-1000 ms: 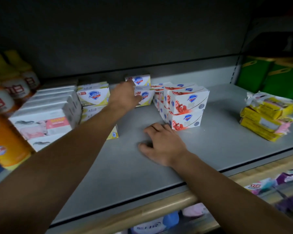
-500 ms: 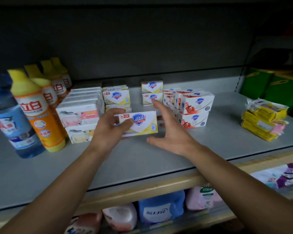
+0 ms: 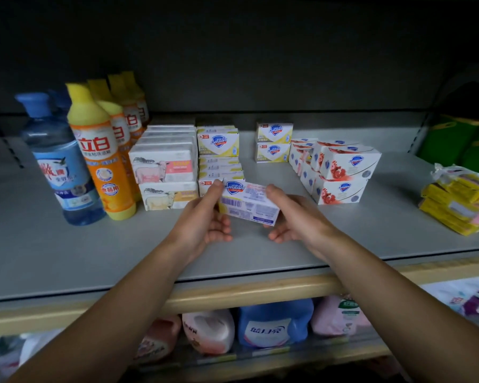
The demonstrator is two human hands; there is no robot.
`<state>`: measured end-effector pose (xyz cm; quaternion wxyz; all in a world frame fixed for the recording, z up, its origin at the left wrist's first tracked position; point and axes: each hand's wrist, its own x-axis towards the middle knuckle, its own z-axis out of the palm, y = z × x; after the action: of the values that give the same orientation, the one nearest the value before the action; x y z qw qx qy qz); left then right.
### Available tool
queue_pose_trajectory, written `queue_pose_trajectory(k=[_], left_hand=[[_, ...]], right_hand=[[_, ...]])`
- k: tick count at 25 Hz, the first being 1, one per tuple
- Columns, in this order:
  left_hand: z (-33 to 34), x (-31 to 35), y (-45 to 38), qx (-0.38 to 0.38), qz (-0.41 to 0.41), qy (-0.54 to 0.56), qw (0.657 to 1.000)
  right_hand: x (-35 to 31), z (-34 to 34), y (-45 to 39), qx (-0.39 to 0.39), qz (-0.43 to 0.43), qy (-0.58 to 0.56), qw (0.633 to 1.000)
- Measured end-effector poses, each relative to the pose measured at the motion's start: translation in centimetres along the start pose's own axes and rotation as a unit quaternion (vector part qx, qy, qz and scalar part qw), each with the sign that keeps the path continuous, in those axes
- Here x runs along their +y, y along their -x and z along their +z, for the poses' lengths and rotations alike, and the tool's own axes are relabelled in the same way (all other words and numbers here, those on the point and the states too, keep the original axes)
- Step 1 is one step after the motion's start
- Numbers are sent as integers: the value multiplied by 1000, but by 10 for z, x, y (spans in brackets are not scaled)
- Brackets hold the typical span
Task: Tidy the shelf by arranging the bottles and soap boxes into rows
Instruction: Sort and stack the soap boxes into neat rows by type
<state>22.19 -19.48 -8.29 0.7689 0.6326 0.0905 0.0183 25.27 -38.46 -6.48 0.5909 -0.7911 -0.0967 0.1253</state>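
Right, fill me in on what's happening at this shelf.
A person is tidying soap boxes. Both hands, left and right, hold one yellow soap box above the shelf, barcode side up, in front of the yellow stack. Two matching boxes stand apart further back. The bottles stand at the left.

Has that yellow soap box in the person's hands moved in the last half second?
Yes. The yellow soap box has come nearer the shelf's front edge, away from the yellow stack, and tipped barcode-up.
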Motion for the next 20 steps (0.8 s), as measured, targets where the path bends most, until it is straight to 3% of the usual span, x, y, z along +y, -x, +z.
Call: queue_pose_trajectory(k=[2,4,5,7,9,13,15,17,20], left_hand=[[0,-1,0,4,-3,-11,1000],[-2,-2,0,4,0,7,1000],[-2,-3,0,3,1,19,1000],[-3,-2,0,-1,6,40,999],[-5,-3,0,2,27,77,997],[-12,-2,-2,-16,79,139,987],[-10,0,-2,-33,67,161,984],[-9,2,-2,-80,27,201,976],[-8,5,0,-163,-19,255,953]], right_hand=[[0,1,2,-19,36,-22,999],[0,1,2,-8,15,-72,997],[1,1,1,16,-23,-72,997],[2,-1,2,65,-128,36,989],[5,2,2,59,-201,78,975],[5,21,1,93,-184,-110,972],[1,28,5,105,-258,-69,958],[-2,34,14,117,-390,66,911],[0,50,22,134,-545,305,770]])
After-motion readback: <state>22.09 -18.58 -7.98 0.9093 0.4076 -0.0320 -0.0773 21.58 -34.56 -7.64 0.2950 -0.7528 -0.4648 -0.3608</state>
